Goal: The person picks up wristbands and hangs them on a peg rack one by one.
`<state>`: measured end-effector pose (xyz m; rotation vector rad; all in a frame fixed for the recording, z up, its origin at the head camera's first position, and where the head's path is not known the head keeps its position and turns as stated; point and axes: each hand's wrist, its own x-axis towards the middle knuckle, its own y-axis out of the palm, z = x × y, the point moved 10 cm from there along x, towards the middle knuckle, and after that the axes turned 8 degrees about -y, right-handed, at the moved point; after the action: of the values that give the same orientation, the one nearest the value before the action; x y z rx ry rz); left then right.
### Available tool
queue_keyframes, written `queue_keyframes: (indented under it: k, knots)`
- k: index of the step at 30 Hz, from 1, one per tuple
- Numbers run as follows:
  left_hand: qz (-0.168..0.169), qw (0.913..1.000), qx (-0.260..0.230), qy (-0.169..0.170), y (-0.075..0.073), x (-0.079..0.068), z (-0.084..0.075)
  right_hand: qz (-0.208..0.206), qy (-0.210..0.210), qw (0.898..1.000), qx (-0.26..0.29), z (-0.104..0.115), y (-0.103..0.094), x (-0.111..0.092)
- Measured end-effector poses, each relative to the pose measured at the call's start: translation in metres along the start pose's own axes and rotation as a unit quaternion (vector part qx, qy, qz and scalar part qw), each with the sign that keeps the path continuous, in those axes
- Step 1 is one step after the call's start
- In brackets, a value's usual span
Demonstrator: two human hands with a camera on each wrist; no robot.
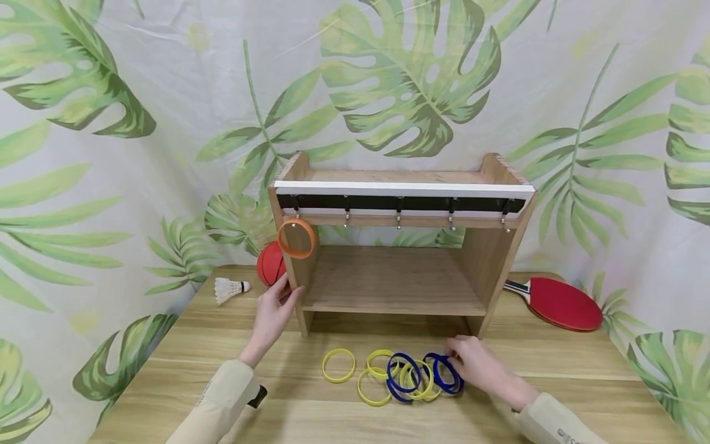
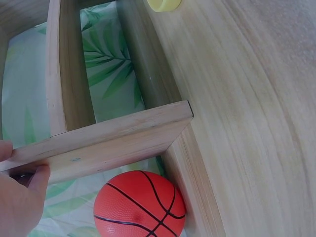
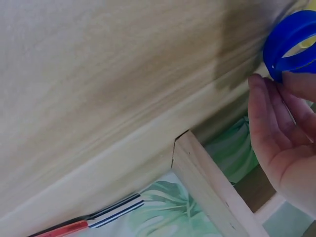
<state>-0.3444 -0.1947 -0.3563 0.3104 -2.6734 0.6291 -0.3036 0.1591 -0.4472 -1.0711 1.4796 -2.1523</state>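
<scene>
One white shuttlecock (image 1: 228, 288) lies far left, beside a red ball (image 1: 270, 263) partly hidden by your left hand (image 1: 274, 311) and the wooden shelf (image 1: 396, 280). That hand grips the shelf's left panel, thumb and fingers nearly closed around its edge, some fingers out of sight. An orange band (image 1: 299, 254) hangs from the leftmost hook. Nearer you, yellow bands (image 1: 331, 379) and blue bands (image 1: 391, 390) overlap, their number hard to make out. At their right end, your right hand (image 1: 477, 364) pinches at least one blue band, cut off in the right wrist view. Far right, the shelf hides the handle end of a red paddle (image 1: 566, 303). Your surface is a wood-grain table (image 1: 299, 407); leaf-printed cloth (image 1: 166, 92) hangs behind.
</scene>
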Motion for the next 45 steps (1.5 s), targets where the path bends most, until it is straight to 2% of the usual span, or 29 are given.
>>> queue_keyframes:
  k: [6,13,17,21,27,28,33,35,40,45]
  knots:
    - [0.007,1.0000,-0.002,-0.002,-0.001,-0.001,-0.003,-0.021,-0.004,1.000,0.010,0.007,-0.013,0.002]
    - [0.006,0.9998,-0.003,-0.019,0.001,0.003,0.010,-0.080,-0.037,0.996,0.006,0.034,-0.048,0.014]
    - [0.003,0.9987,-0.018,-0.048,0.005,0.008,0.030,-0.114,-0.067,0.991,-0.005,0.052,-0.070,0.024]
    - [0.004,0.9963,-0.040,-0.075,0.007,0.013,0.051,-0.117,-0.098,0.988,0.018,0.072,-0.087,0.039]
    - [0.018,0.9912,-0.092,-0.093,0.011,0.014,0.059,-0.078,-0.121,0.986,0.078,0.102,-0.111,0.073]
    - [0.021,0.9904,-0.096,-0.097,0.011,0.012,0.056,-0.074,-0.125,0.986,0.087,0.106,-0.116,0.079]
    - [0.031,0.9874,-0.102,-0.117,0.013,0.011,0.060,-0.070,-0.144,0.981,0.113,0.127,-0.144,0.115]
    - [0.030,0.9874,-0.100,-0.119,0.014,0.012,0.065,-0.077,-0.153,0.979,0.114,0.134,-0.157,0.130]
    - [0.023,0.9886,-0.093,-0.116,0.014,0.013,0.066,-0.106,-0.160,0.976,0.099,0.147,-0.188,0.165]
    - [0.019,0.9894,-0.091,-0.111,0.013,0.014,0.063,-0.133,-0.166,0.975,0.069,0.156,-0.206,0.193]
